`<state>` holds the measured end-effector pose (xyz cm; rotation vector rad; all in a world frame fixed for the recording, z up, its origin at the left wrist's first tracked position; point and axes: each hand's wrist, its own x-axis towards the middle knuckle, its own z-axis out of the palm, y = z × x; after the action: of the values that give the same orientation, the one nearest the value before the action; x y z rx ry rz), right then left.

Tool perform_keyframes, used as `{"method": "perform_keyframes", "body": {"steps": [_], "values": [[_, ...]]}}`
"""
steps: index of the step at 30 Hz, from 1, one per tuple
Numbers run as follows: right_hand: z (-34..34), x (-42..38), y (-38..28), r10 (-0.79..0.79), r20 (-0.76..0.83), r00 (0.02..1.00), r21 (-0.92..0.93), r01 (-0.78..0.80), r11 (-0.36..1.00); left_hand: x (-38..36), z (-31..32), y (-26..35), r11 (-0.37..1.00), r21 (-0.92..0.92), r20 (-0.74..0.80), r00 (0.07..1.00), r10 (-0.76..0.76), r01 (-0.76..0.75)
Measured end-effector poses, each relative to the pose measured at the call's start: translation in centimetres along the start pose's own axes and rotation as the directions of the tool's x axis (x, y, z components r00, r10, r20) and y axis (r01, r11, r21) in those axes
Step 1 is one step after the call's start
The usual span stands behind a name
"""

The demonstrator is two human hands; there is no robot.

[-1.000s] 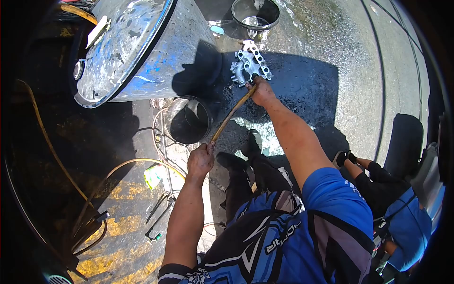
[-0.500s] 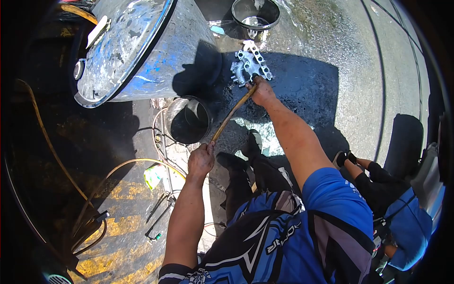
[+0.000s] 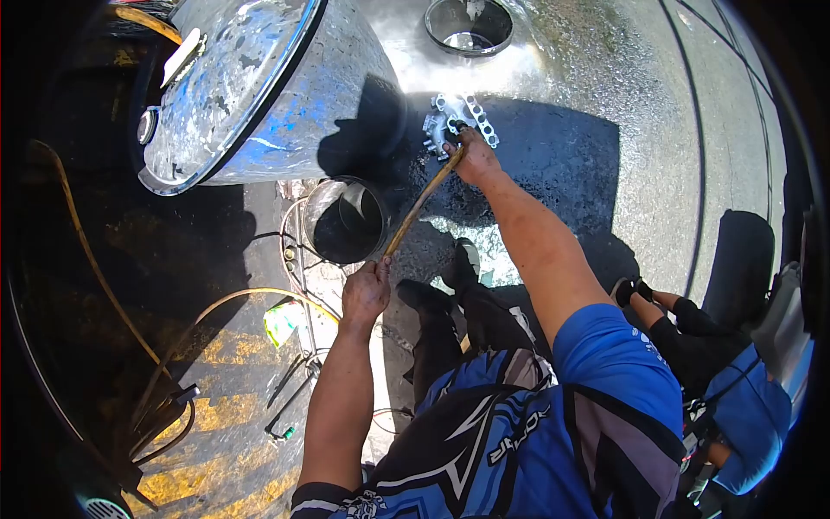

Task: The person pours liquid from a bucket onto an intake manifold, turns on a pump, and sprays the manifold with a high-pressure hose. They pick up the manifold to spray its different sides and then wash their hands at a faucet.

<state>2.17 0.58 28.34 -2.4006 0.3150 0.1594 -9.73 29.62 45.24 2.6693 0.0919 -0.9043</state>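
A yellowish-brown hose (image 3: 422, 208) runs between my two hands. My right hand (image 3: 475, 157) is closed around its far end, where a small dark nozzle (image 3: 460, 127) pokes out over a silvery engine intake manifold (image 3: 439, 130). The manifold, with a row of round ports along one side, lies on the wet ground, partly hidden by the hand and nozzle. Lower down, my left hand (image 3: 367, 290) grips the same hose with the fingers wrapped round it. A pale, mist-like haze (image 3: 493, 73) spreads beyond the manifold.
A large paint-stained drum (image 3: 337, 112) leans at upper left. One open bucket (image 3: 344, 183) stands left of the hose, another (image 3: 430, 30) behind the manifold. Hose loops (image 3: 233, 297) and a green-and-white packet (image 3: 281, 323) lie at left. A person in blue (image 3: 752, 415) is at lower right.
My right hand and the nozzle have shifted slightly up and left over the manifold. A bright haze now covers the ground behind it. The left hand has barely moved.
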Motion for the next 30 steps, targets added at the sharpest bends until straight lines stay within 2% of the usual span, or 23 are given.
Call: {"method": "perform_keyframes", "body": {"steps": [4,7,10,13,16,20,23,27,30], "values": [[-0.5,-0.1,-0.1,0.009,0.051,0.999,0.039,-0.011,0.999,-0.4,0.1,0.0,1.0,-0.024,-0.01,1.0,0.004,-0.004],[-0.5,-0.2,-0.2,0.007,0.037,0.999,0.056,-0.009,0.998,-0.5,0.5,-0.1,0.998,-0.037,-0.073,0.996,0.051,-0.053],[-0.5,-0.4,-0.2,0.006,0.021,1.0,0.077,-0.007,0.997,-0.5,0.4,-0.3,0.997,-0.035,-0.067,0.996,0.065,-0.068],[-0.1,-0.4,-0.2,-0.038,-0.031,0.999,0.054,0.04,0.998,-0.5,0.0,-0.2,0.999,-0.044,0.029,0.999,-0.015,0.016],[-0.1,-0.5,-0.4,-0.06,-0.041,0.997,0.058,0.062,0.996,-0.7,0.1,-0.5,0.998,-0.063,0.036,0.999,-0.021,0.023],[-0.2,-0.6,-1.8,-0.064,-0.016,0.998,-0.007,0.064,0.998,-0.7,0.0,-1.2,0.988,-0.147,0.026,0.999,0.044,-0.04],[-0.3,-1.0,-3.7,-0.034,0.016,0.999,0.063,0.033,0.997,-0.7,-0.5,-1.4,0.958,-0.254,-0.024,0.991,0.129,-0.131],[-0.9,-1.9,-7.1,-0.142,-0.004,0.99,-0.064,0.142,0.988,-0.1,-1.9,-1.3,0.934,-0.297,-0.071,0.98,0.187,-0.2],[-1.7,-3.0,-9.8,-0.118,-0.043,0.992,-0.039,0.116,0.992,0.2,-3.5,-1.3,0.905,-0.318,-0.101,0.959,0.264,-0.283]]}}
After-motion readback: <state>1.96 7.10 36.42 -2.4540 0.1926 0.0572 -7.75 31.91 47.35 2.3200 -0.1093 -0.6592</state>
